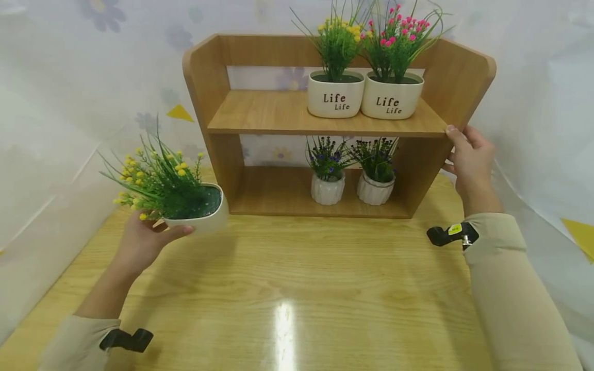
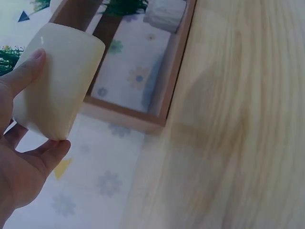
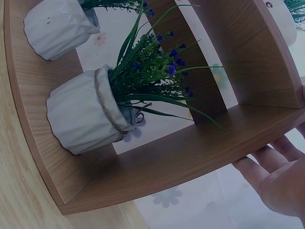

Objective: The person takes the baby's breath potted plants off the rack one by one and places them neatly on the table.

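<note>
My left hand (image 1: pixel 141 245) holds a cream oval flowerpot with yellow flowers (image 1: pixel 204 219), tilted and raised left of the wooden shelf (image 1: pixel 278 129). In the left wrist view, thumb and fingers grip the blank side of the pot (image 2: pixel 59 81). My right hand (image 1: pixel 475 159) touches the shelf's right side panel at middle-board height, thumb on its front edge. The right wrist view has the fingers (image 3: pixel 267 160) against the panel's outer face. On the upper board stand two "Life" pots, one with yellow flowers (image 1: pixel 335 98) and one with pink (image 1: pixel 392 100).
Two small white pots with purple flowers, one left (image 1: pixel 327 189) and one right (image 1: pixel 376 189), stand on the lower board; a cord circles the right one. The shelf sits at the back of a light wooden table (image 1: pixel 325 268). Flower-patterned sheeting (image 1: pixel 93 77) hangs behind.
</note>
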{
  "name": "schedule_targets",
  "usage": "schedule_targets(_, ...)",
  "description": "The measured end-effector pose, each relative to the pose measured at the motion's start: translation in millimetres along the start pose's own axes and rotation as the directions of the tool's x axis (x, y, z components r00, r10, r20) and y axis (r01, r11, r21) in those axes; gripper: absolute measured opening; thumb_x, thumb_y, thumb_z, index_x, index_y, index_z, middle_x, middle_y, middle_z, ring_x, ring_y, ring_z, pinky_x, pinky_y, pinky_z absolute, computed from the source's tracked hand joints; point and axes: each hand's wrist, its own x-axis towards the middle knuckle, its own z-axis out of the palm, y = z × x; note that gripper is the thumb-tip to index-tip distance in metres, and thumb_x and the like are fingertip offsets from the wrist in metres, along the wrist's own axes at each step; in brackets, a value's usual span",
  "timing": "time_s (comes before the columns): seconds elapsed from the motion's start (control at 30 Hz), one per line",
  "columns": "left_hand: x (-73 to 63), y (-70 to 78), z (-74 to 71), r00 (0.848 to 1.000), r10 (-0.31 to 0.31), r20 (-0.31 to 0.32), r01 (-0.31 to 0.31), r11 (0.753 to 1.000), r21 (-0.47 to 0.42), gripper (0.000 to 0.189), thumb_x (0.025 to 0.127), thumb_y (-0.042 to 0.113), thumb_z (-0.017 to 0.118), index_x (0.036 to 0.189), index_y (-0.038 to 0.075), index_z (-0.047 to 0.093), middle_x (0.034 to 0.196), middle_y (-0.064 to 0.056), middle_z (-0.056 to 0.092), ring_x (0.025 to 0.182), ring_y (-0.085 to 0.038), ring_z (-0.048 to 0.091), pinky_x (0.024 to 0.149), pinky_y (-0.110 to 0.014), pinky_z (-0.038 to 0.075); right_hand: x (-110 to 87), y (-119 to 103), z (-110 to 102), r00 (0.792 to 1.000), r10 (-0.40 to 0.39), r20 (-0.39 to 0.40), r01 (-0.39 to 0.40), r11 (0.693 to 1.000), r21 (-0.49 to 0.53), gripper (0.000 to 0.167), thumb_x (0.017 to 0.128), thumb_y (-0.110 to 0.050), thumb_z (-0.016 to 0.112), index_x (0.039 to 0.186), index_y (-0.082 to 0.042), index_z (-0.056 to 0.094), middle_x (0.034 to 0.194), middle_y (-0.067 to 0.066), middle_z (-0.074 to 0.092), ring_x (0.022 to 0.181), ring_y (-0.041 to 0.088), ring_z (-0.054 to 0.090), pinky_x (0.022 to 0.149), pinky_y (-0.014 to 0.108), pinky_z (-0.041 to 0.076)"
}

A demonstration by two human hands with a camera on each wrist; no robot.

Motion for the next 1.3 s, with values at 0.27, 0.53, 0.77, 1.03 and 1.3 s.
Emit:
schedule_targets(0.27,-4.4,-24.5,-25.3,0.999,-0.039,0.026,0.04,0.998,-0.051,0.094,0.082,-0.004,0.081,0.156,0.03,0.034,0.15,0.0,0.041,0.122,-0.005,0.051,0.084,-0.015,0.053,-0.2,-6,0,1.0,-0.006,-0.001,0.006,1.0,-0.012,0.051,0.091,-0.042,0.074,0.139,-0.029,0.062,0.149,0.0,0.051,0.136,0.034,0.046,0.091,0.037,0.055)
schedule_targets(0.53,-5.8,-42.1,-38.3,0.999,0.017,0.046,-0.011,0.992,-0.127,0.087,0.081,-0.012,0.077,0.153,0.019,0.04,0.145,-0.003,0.048,0.12,-0.006,0.055,0.081,-0.019,0.056,-1.2,-5,0,1.0,-0.001,-0.001,0.001,1.0,-0.021,0.051,0.092,-0.042,0.072,0.14,-0.03,0.061,0.149,0.0,0.051,0.137,0.033,0.044,0.11,0.05,0.034)
schedule_targets(0.77,-7.2,-57.3,-51.0,0.995,0.036,0.089,-0.025,0.993,-0.118,0.087,0.082,-0.016,0.074,0.154,0.016,0.038,0.142,0.002,0.051,0.119,-0.002,0.055,0.083,-0.019,0.055,-1.8,-3,1,1.0,-0.014,0.007,0.014,1.0,-0.013,0.051,0.093,-0.041,0.073,0.14,-0.029,0.061,0.15,0.001,0.05,0.137,0.035,0.043,0.109,0.051,0.034)
schedule_targets(1.03,-8.0,-69.0,-69.0,0.997,0.003,0.079,0.009,0.988,-0.157,0.081,0.081,-0.02,0.072,0.149,0.013,0.043,0.135,0.003,0.056,0.112,-0.002,0.061,0.078,-0.02,0.057,-1.1,0,0,1.0,-0.012,-0.002,0.012,1.0,-0.018,0.051,0.091,-0.042,0.074,0.138,-0.027,0.063,0.148,0.002,0.052,0.136,0.035,0.046,0.093,0.039,0.052)
schedule_targets(1.3,-7.1,-77.0,-87.8,0.995,-0.036,0.089,0.025,0.993,0.118,0.087,0.087,-0.006,0.075,0.157,0.025,0.034,0.147,0.012,0.045,0.117,0.008,0.049,0.087,-0.011,0.048,-1.4,4,-1,1.0,-0.013,-0.007,0.013,1.0,0.017,0.05,0.09,-0.039,0.076,0.137,-0.026,0.065,0.143,0.003,0.056,0.133,0.034,0.048,0.077,0.031,0.06)
